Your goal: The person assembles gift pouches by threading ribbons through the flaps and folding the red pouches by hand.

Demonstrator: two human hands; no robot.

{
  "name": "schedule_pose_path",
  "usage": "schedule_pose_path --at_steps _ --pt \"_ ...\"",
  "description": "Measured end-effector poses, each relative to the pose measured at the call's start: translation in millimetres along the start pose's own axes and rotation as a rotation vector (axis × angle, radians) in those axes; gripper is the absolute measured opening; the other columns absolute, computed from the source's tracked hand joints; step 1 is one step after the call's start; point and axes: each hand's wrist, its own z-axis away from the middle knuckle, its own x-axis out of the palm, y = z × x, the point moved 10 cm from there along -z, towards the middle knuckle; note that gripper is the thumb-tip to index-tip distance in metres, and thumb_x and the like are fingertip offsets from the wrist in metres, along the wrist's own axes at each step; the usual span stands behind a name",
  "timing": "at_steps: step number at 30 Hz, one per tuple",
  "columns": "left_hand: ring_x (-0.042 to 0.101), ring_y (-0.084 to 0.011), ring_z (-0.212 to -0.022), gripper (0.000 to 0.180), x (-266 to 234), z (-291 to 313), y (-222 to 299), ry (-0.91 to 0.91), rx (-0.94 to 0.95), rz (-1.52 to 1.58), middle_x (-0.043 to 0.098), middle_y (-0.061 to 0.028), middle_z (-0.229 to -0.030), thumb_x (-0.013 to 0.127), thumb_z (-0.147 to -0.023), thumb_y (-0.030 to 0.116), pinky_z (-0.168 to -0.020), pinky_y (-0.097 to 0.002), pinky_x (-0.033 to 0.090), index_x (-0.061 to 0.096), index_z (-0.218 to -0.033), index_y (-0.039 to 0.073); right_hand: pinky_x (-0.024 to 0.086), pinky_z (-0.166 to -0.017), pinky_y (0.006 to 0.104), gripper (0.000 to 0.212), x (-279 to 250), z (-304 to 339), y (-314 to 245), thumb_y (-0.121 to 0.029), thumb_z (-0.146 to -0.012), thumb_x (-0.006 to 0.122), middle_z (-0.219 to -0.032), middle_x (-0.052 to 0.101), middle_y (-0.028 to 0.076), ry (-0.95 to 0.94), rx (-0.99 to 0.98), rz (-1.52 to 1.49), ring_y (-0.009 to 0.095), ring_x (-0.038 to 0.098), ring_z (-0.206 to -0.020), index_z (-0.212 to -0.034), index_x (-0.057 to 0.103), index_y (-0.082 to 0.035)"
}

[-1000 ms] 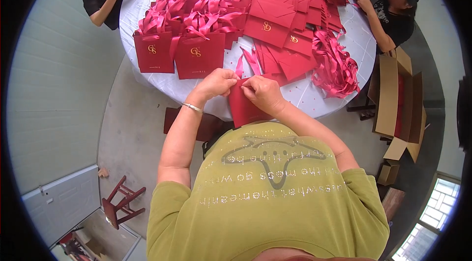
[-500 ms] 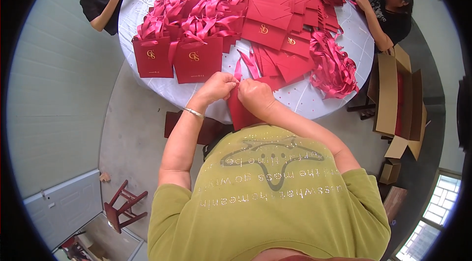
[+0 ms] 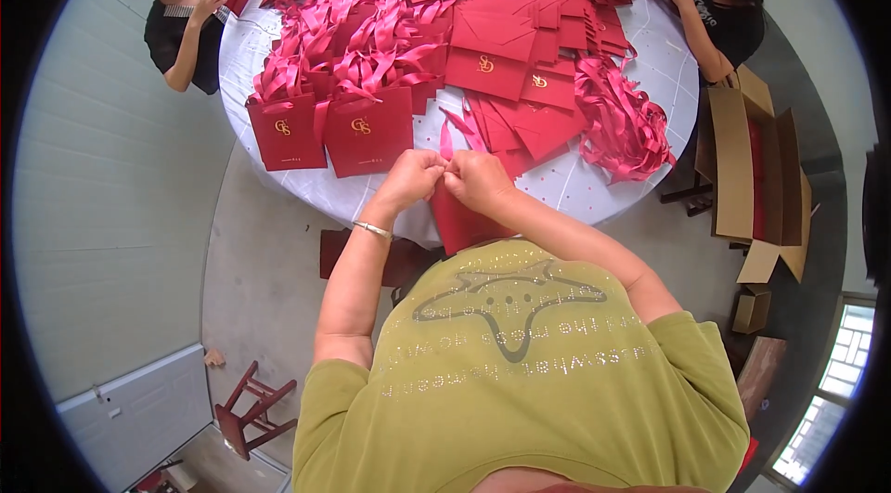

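Observation:
A red paper gift bag (image 3: 462,222) is held upright at the near edge of the table, against my front. My left hand (image 3: 416,177) and my right hand (image 3: 477,181) meet at its top edge, both with fingers pinched closed. A pink ribbon (image 3: 447,138) sticks up just beyond the fingertips and seems to run into both pinches; the fingers cover most of the spot where they meet. Beyond my left hand stand finished-looking red bags (image 3: 371,133) with pink ribbon handles. Past my right hand lie flat red bags (image 3: 524,126) in overlapping stacks.
A white-covered round table (image 3: 603,191) carries a heap of loose pink ribbons (image 3: 624,122) at right. Two people, one at far left (image 3: 190,15) and one at far right (image 3: 715,15), work across it. An open cardboard box (image 3: 733,163) stands right; a wooden stool (image 3: 255,409) is at lower left.
My hands stay together at the bag's top with small finger shifts. The whole view has tilted slightly. The person at far left, holding a red bag, shows more fully.

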Motion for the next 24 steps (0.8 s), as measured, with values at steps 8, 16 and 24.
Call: schedule_pose_path --at_steps 8,16,24 --pt "0.051 -0.0077 -0.051 0.012 0.6 8.3 9.7 -0.091 0.018 -0.058 0.059 -0.0016 -0.069 0.053 -0.092 0.000 -0.046 -0.0240 0.041 0.064 -0.096 -0.003 0.052 -0.063 0.0396 0.020 -46.2 -0.7 -32.4 -0.022 -0.080 0.072 -0.080 0.063 0.012 0.050 -0.256 -0.115 0.031 0.063 -0.071 -0.088 0.069 -0.004" --pt "0.053 -0.0077 -0.051 0.017 8.1 28.9 32.8 -0.040 0.109 -0.030 0.057 0.0003 -0.070 0.058 -0.085 -0.006 -0.043 -0.0238 0.040 0.056 -0.101 -0.002 0.051 -0.066 0.0322 0.017 2.0 -41.8 26.1 -0.010 -0.080 0.067 -0.077 0.068 0.008 -0.616 0.107 -0.438 0.016 0.064 -0.071 -0.094 0.070 0.000" --pt "0.061 -0.0097 -0.058 0.022 16.8 40.3 33.6 -0.045 0.247 0.102 0.060 -0.0031 -0.085 0.059 -0.083 -0.010 -0.049 -0.0232 0.049 0.052 -0.101 0.000 0.025 -0.041 0.0237 0.014 42.3 -33.6 33.4 -0.011 -0.073 0.071 -0.059 0.048 -0.005 -1.151 0.425 -0.459 0.006 0.038 -0.049 -0.086 0.067 -0.011"
